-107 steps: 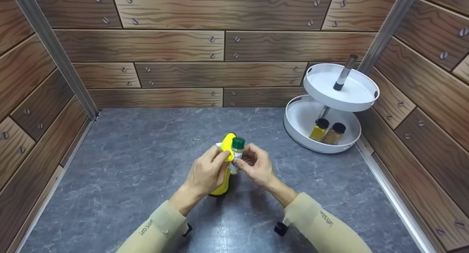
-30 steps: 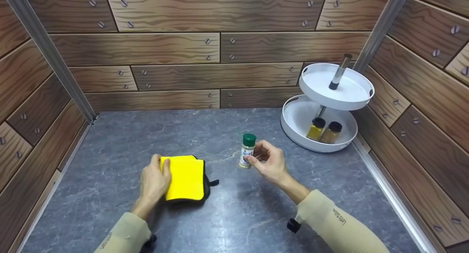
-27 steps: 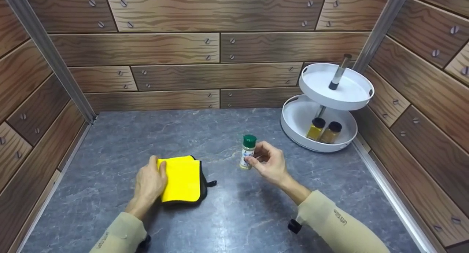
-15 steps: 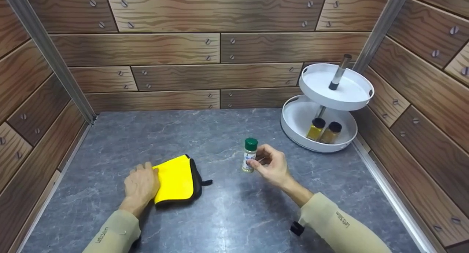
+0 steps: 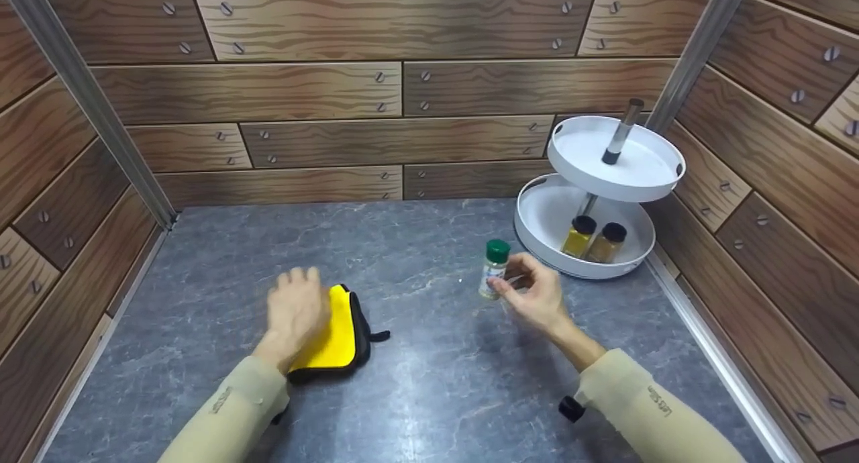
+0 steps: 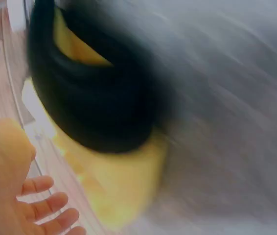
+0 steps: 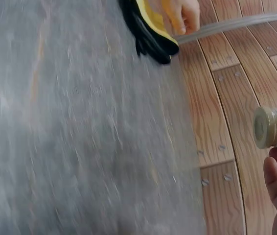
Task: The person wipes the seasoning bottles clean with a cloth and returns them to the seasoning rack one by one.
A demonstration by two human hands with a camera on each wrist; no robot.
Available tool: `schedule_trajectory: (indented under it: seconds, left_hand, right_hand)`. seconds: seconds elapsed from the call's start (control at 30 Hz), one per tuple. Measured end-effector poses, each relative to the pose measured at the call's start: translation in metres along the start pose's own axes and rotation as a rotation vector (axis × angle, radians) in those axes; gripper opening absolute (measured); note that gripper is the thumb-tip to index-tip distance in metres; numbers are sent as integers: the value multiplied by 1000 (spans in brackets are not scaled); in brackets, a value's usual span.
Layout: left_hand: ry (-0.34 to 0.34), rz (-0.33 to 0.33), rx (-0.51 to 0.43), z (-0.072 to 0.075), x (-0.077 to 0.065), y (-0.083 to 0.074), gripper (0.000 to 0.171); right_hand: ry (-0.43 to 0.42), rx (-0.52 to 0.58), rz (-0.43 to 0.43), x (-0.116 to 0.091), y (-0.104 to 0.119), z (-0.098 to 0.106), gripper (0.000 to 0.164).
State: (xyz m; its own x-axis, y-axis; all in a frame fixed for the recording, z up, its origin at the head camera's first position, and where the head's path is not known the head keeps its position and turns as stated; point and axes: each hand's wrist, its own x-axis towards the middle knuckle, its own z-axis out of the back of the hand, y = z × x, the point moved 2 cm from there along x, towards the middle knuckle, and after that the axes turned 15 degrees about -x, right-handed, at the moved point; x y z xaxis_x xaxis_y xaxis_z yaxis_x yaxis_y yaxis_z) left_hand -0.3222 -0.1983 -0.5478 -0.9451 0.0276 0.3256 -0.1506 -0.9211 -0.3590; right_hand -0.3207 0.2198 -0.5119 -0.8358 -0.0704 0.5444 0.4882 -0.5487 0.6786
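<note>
My right hand (image 5: 540, 295) pinches a small spice jar (image 5: 493, 275) with a green cap and a printed label, held upright above the table. In the right wrist view the jar's base (image 7: 263, 128) shows beside the fingers. A folded cloth (image 5: 341, 335), yellow with black edging and a short black loop, lies on the table at centre left. Over its left part, partly hiding it, is my left hand (image 5: 295, 309), blurred by motion. The left wrist view shows that hand's fingers (image 6: 50, 205) loosely extended, with nothing in them and apart from the cloth.
A white two-tier round stand (image 5: 584, 268) is at the back right. Its lower tray bears a jar of yellow contents (image 5: 578, 238) and a jar of brownish contents (image 5: 606, 245), both black-capped. Wood-patterned walls (image 5: 322, 87) enclose the grey table (image 5: 416, 396).
The cloth, earlier held against the jar, was carried left, set down and released. My left hand has since shifted right over it. My right hand has moved the jar right, towards the stand.
</note>
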Motion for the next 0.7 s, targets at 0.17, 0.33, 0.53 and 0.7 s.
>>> schedule_trajectory:
  seconds: [0.17, 0.33, 0.53, 0.7]
  left_hand:
    - [-45, -105, -9, -4, 16, -43, 36]
    - [-29, -206, -2, -8, 35, -87, 37]
    - [-74, -330, -9, -10, 54, -141, 36]
    - [-102, -395, -46, -13, 71, -184, 36]
  right_hand:
    - [-72, -51, -11, 9, -7, 23, 27]
    - [-133, -93, -28, 20, -13, 49, 26]
    - [-202, -156, -27, 32, -19, 77, 26]
    - [-259, -245, -28, 43, -24, 99, 27]
